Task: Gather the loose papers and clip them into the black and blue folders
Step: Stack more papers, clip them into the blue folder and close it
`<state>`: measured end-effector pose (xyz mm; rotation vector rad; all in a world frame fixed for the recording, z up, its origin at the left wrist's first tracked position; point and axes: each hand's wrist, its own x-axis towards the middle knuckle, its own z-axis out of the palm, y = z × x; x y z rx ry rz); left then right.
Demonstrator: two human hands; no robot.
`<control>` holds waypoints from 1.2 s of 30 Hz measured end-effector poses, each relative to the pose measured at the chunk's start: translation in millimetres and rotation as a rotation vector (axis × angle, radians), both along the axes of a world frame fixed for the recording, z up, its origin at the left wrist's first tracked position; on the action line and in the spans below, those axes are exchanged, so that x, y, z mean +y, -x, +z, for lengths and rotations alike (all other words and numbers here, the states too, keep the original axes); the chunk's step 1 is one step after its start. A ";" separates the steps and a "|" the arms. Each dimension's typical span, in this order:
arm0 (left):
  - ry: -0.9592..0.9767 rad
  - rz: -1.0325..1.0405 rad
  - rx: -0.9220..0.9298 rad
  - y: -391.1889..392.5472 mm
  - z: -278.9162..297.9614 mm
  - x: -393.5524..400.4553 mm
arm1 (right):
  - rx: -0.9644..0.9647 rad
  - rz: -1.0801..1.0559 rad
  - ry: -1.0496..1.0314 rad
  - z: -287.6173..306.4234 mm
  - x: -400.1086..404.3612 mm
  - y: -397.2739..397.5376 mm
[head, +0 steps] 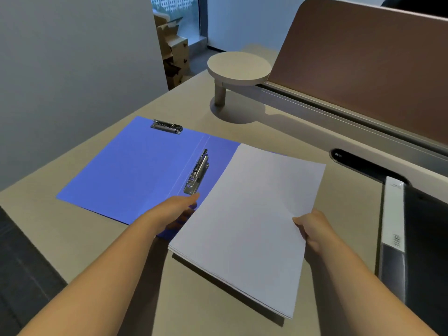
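Two bare forearms enter from the bottom edge, one at each side, and each ends in a bare hand. No sleeve shows on either arm up to the frame edge, so any clothing ends above what is in view. The wrists carry no watch, strap or bracelet. The left hand (175, 209) shows its back and knuckles, with slim fingers; no ring is visible on them, though the fingertips are partly hidden, so I cannot be sure. The right hand (312, 226) shows its thumb side and the back of the knuckles, also without rings. The nails cannot be made out.
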<state>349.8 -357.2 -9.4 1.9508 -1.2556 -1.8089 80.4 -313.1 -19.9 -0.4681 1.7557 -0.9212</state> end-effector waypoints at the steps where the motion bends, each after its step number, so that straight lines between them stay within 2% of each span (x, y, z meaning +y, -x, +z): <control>1: 0.018 -0.054 -0.041 -4.5 -3.8 -2.6 | -0.013 -0.013 -0.008 -2.2 -0.7 -5.6; 6: 0.223 -0.004 -0.201 -12.1 -18.0 -23.7 | -0.063 -0.055 -0.007 -10.5 -9.7 -28.4; 13: 0.270 -0.029 -0.374 -16.7 -37.6 -46.1 | -0.009 -0.051 0.012 -13.7 -28.0 -40.0; 21: 0.307 -0.125 -0.572 -9.4 -35.0 -44.4 | 0.125 -0.077 0.104 -14.3 -43.6 -39.0; 30: 0.321 -0.129 -0.534 -10.3 -39.9 -46.2 | 0.372 -0.095 0.136 -21.4 -65.2 -43.1; 36: 0.326 -0.169 -0.550 -7.1 -29.9 -48.9 | 0.520 0.003 0.076 -25.2 -69.8 -45.4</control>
